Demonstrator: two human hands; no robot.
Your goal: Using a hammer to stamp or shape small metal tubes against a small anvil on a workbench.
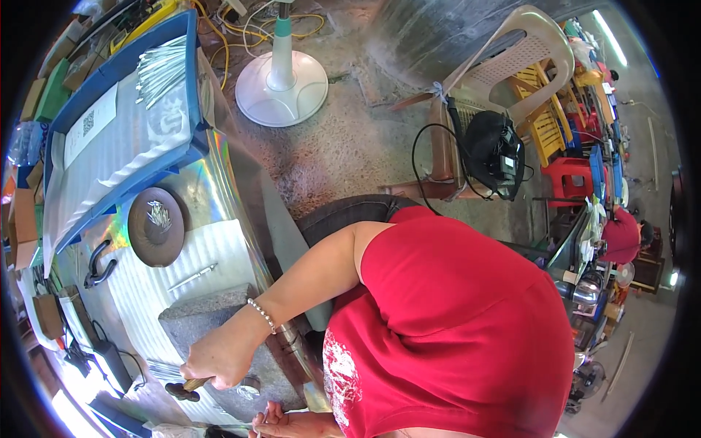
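My right hand (219, 355), with a beaded bracelet at its wrist, is closed round a small hammer (182, 393) with a dark head. It hovers over a grey stone block (277, 372), and a small round metal piece (250, 382) shows on the block beside the hand. Near the lower edge, my left hand (281, 423) has its fingers curled together around something thin and pale, mostly cut off by the frame. A silvery pen-like tool (193, 277) lies on white foam sheeting beyond the block. Farther along sits a round brown dish (137, 237) holding small silvery pieces.
Dark-handled pliers (100, 264) lie left of the dish. A blue tray (196, 87) holds foam sheet, paper and a bundle of silvery rods (162, 69). On the floor stand a white pedestal base (281, 87) and a plastic chair (537, 51) with a black bag (493, 157). Another person (621, 235) is far right.
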